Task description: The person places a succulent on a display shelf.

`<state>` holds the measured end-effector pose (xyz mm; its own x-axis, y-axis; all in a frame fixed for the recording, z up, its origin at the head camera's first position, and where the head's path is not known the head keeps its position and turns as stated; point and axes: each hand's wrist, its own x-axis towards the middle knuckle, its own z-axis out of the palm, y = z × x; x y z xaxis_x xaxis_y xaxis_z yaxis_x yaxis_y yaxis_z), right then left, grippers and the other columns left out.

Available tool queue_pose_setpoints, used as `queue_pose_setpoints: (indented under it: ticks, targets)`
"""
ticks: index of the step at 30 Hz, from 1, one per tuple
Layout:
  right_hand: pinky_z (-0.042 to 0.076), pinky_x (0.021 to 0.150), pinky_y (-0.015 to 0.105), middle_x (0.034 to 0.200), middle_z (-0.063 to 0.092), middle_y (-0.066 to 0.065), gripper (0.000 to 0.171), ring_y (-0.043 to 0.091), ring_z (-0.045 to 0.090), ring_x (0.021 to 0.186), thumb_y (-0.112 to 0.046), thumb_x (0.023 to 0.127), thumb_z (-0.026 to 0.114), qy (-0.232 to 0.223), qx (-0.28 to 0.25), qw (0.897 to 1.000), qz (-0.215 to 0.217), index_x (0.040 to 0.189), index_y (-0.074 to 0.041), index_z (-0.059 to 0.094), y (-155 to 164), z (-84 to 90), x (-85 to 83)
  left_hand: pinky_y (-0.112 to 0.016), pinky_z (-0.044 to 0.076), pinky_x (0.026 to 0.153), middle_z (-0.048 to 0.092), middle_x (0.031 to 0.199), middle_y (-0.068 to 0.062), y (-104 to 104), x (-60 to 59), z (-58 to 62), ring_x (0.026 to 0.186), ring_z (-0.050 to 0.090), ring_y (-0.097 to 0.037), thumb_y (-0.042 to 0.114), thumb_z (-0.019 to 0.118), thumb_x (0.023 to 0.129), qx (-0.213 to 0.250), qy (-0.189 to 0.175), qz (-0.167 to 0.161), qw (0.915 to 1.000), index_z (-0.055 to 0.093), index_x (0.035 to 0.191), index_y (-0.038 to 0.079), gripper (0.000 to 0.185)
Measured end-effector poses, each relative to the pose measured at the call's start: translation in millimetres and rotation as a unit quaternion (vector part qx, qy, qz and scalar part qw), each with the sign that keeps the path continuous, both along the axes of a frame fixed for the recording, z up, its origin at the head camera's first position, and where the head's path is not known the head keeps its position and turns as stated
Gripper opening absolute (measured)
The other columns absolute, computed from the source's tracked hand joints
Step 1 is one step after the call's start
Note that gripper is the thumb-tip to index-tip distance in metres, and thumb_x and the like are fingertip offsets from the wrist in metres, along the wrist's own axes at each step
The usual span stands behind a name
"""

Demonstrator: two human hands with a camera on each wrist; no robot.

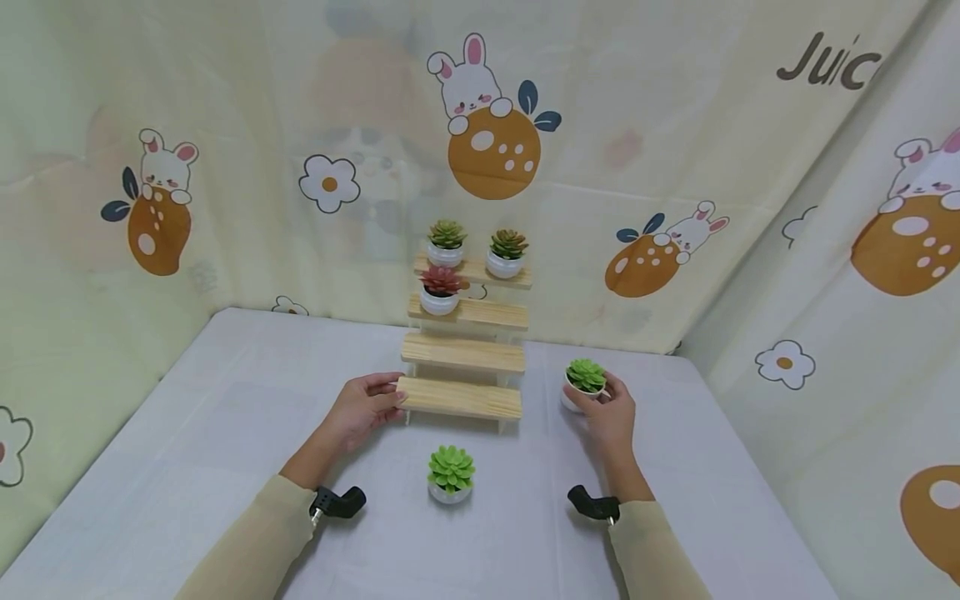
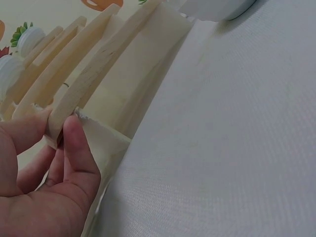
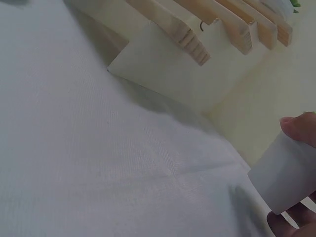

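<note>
A tiered wooden stand (image 1: 461,398) with several pale planks is at the middle of the table. My left hand (image 1: 363,412) pinches the left end of its lowest plank (image 2: 79,94) between thumb and fingers. To the right of the stand, my right hand (image 1: 617,421) grips a potted green succulent (image 1: 586,375) by its white cup-like pot (image 3: 284,173). In the right wrist view the pot looks slightly raised, with its shadow beside it on the cloth. Another bright green succulent (image 1: 451,471) stands in a white pot in front of the stand.
Two potted succulents, a green one (image 1: 446,237) and a reddish-green one (image 1: 507,250), sit on the top plank. A red succulent (image 1: 440,287) occupies the left of the plank below. A printed curtain (image 1: 247,233) hangs behind the white-covered table (image 1: 247,400).
</note>
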<state>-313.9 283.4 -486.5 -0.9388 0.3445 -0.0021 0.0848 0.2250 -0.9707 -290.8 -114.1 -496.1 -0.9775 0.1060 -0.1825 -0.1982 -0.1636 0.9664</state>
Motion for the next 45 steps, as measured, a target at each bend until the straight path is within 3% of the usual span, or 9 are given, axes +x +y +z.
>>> queue_pose_setpoints:
  ticks: [13, 28, 34, 45]
  targets:
    - [0.050, 0.082, 0.001, 0.150, 0.054, 0.013, 0.085, 0.023, 0.053, 0.137, -0.021, 0.080, 0.090, 0.060, -0.011, 0.997, 0.038, 0.151, -0.005, 0.046, -14.7, 27.6, 1.2, -0.023, 0.063, 0.075, 0.063, 0.107, -0.007, 0.1, 0.5, 2.2, 0.087, 0.067, -0.013, -0.002, 0.065, 0.097, -0.011, -0.002, -0.001, 0.9999, 0.052, 0.144, -0.005, 0.049]
    - [0.056, 0.089, 0.009, 0.145, 0.059, 0.010, 0.075, 0.014, 0.061, 0.124, -0.017, 0.082, 0.088, 0.101, -0.027, 0.990, 0.094, 0.147, -0.008, 0.052, -38.9, 75.0, 2.2, -0.024, 0.063, 0.076, 0.063, 0.105, -0.005, -0.2, -2.8, 0.0, 0.086, 0.067, -0.013, -0.002, 0.065, 0.097, -0.005, 0.001, -0.001, 1.0000, 0.052, 0.144, -0.006, 0.049]
    - [0.056, 0.091, 0.011, 0.144, 0.060, 0.010, 0.072, 0.012, 0.063, 0.119, -0.019, 0.083, 0.087, 0.125, -0.017, 0.985, 0.118, 0.146, -0.009, 0.054, -45.5, 87.6, 0.8, -0.023, 0.063, 0.075, 0.063, 0.104, -0.005, -0.8, -2.1, -1.8, 0.086, 0.066, -0.013, -0.003, 0.065, 0.097, -0.008, -0.003, -0.002, 1.0000, 0.052, 0.144, -0.006, 0.048]
    - [0.056, 0.095, 0.015, 0.142, 0.058, 0.005, 0.071, 0.016, 0.061, 0.122, -0.026, 0.084, 0.087, 0.126, -0.013, 0.981, 0.146, 0.147, -0.015, 0.055, -61.5, 107.6, -8.5, -0.023, 0.063, 0.076, 0.064, 0.107, -0.007, -0.5, -1.9, -0.5, 0.088, 0.067, -0.014, -0.001, 0.067, 0.097, -0.015, -0.008, 0.001, 0.9999, 0.053, 0.144, -0.004, 0.049]
